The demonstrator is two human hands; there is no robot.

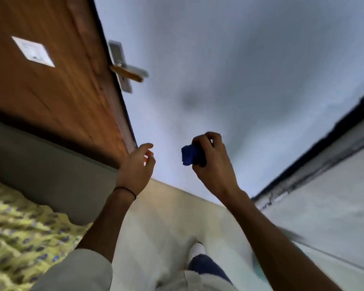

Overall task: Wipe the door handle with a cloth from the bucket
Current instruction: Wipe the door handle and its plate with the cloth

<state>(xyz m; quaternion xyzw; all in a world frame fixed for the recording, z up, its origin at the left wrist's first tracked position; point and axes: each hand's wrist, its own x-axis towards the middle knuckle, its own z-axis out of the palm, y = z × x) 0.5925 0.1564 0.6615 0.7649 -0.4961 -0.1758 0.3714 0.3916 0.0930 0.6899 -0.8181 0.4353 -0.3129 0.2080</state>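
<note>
Items in my feed, largest first; the whole view is tilted and motion-blurred.

1. Grey-white wall (250,59): fills the centre and far right of the view. Plain, with one dim smudge near its middle.

2. Wooden door (51,91): brown, grain visible, occupying the far left. It stands open, its edge toward me. A small white notice (33,51) is fixed to its face; I cannot read the print.

3. Pale floor (160,223): runs from the near centre to the foot of the wall. A dark band lies along the right side; I cannot tell what it is.

4. Patterned fabric (19,227): yellow-green with dark flecks, near left, below a grey surface.

5. Left arm, with a light sleeve (78,271) at the near end and a thin dark band (125,191) at the wrist.

6. Left hand (138,162): raised near the door's lower edge, fingers loosely curled, empty and touching nothing.

7. Right hand (211,158): raised right of the left hand, fingers closed around the cloth.

8. Door handle (128,71): a metal lever on a long silver plate at the door's edge, far left of centre, well apart from both hands.

9. Cloth (189,155): dark blue, bunched, protruding from the left side of my right fist. It is clear of the handle.

10. White shoe (197,249) and dark trouser leg, near centre.
</note>
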